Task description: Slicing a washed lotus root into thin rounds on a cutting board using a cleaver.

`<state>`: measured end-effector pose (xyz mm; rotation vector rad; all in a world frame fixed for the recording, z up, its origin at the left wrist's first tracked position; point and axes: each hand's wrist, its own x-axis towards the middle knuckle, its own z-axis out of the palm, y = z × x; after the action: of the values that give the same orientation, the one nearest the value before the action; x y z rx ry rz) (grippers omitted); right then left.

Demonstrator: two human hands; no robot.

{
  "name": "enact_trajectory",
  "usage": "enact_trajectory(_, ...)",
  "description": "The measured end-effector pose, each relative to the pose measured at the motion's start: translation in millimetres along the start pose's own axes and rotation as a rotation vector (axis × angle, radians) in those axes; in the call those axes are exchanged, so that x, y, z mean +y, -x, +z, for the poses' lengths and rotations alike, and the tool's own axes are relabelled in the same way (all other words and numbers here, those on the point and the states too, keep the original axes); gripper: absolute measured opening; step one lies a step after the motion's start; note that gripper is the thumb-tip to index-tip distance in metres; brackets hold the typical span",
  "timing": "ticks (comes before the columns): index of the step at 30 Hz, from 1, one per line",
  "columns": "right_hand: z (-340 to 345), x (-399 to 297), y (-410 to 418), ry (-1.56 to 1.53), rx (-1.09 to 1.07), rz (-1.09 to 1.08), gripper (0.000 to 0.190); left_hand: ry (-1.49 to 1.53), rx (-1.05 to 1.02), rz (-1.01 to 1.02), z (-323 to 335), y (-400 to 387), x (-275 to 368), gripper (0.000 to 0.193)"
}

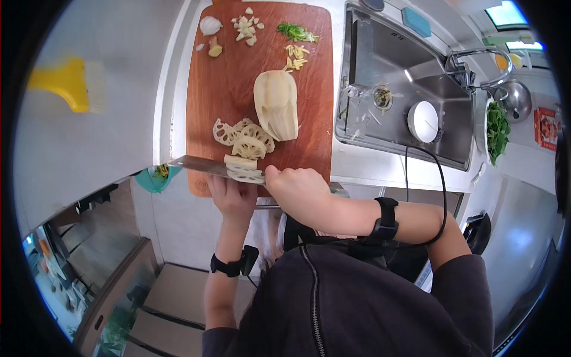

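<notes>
My right hand (294, 185) is closed around the handle of a broad kitchen knife (200, 164), whose blade points left across the near end of the wooden cutting board (312, 111). My left hand (232, 194) is just on the near side of the blade; its fingertips are partly hidden by the blade, so its grip is unclear. A cut piece of lotus root (241, 161) lies along the blade's far side, and the blade's face shows holed lotus root, slice or reflection. Beyond it lie several lotus root slices (250, 147) and a large peeled lotus root (275, 100).
Garlic bulb (210, 26), garlic pieces (245, 30), ginger (215, 47), yellowish strips (296, 56) and chopped green onion (296, 32) lie on the board's far part. Right is a sink (401, 58) with a white bowl (424, 122); a teal container (154, 179) sits below left.
</notes>
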<state>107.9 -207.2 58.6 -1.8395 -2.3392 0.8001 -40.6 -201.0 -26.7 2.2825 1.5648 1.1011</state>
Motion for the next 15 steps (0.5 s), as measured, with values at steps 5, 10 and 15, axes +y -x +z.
enact_trajectory(5, 15.1, -4.6, 8.8, 0.089, 0.094, 0.008, 0.010, 0.048, 0.011, -0.018, 5.0, 6.7, -5.4, 0.037)
enact_trajectory(10, 4.1, -2.7, 9.9, 0.107, 0.066, 0.015, 0.011, 0.052, -0.001, -0.026, 1.7, 5.3, -0.8, 0.034)
enact_trajectory(15, -3.7, -0.6, 0.6, 0.035, -0.094, 0.001, 0.012, -0.041, 0.017, 0.002, 1.6, 5.8, -2.7, 0.030)
